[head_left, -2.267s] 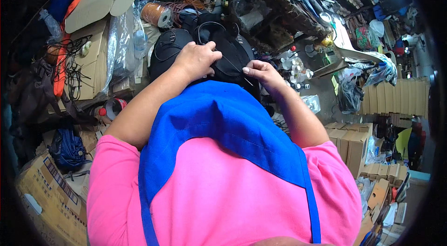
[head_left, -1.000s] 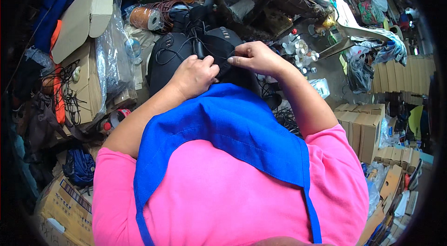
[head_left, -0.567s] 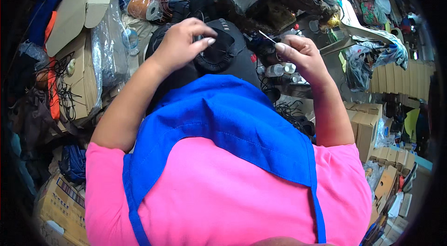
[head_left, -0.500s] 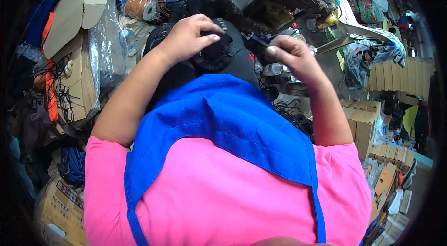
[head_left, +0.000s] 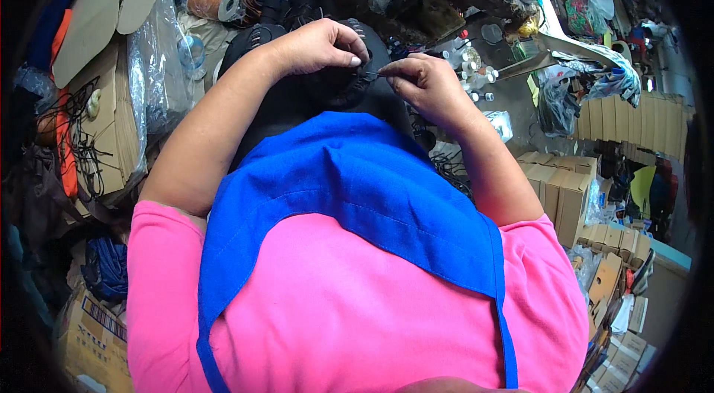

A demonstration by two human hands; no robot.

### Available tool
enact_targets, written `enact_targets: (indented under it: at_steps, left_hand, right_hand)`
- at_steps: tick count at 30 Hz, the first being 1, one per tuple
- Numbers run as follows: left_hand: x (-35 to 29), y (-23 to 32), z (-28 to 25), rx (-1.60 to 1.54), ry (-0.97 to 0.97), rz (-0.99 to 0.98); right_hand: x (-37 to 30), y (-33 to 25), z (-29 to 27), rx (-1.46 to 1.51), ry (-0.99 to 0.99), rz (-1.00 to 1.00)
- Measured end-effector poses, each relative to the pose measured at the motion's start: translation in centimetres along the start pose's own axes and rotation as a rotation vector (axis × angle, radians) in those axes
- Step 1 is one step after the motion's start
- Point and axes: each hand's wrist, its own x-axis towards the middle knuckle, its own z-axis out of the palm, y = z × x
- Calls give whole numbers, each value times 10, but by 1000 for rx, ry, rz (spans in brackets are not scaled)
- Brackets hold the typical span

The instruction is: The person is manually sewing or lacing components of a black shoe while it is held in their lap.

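A black piece (head_left: pixel 343 84) with coarse stitches along its edge rests on my lap, rounded like part of a shoe; its exact kind is unclear. Bent over its top edge, my left hand (head_left: pixel 318 49) has thumb and fingers closed on that edge, though the grip is partly hidden. From the right, my right hand (head_left: pixel 430 89) pinches a thin needle-like piece (head_left: pixel 373 73) between thumb and forefinger. Its tip points left at the stitched edge, close to my left thumb. A blue apron (head_left: pixel 342 162) covers my lap below.
An orange spool of cord (head_left: pixel 212 0) lies at the far left, near an open cardboard box (head_left: pixel 104 118) and clear plastic wrap (head_left: pixel 160 73). Several small bottles (head_left: pixel 472 66) stand right of my right hand. Stacked cardboard boxes (head_left: pixel 558 185) sit further right.
My right hand has come left and inward, from well apart to right beside the black piece. My left hand has shifted slightly right.
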Motion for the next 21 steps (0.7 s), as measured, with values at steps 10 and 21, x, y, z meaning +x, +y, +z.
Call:
enact_targets:
  at_steps: [10,21]
  left_hand:
    - [-1,-1,-4,-29,-48,-7]
    - [-4,0,-4,-75,-38,-18]
  right_hand:
    - [3,-15,3,-162,-2,23]
    - [-2,-19,4,-75,21,44]
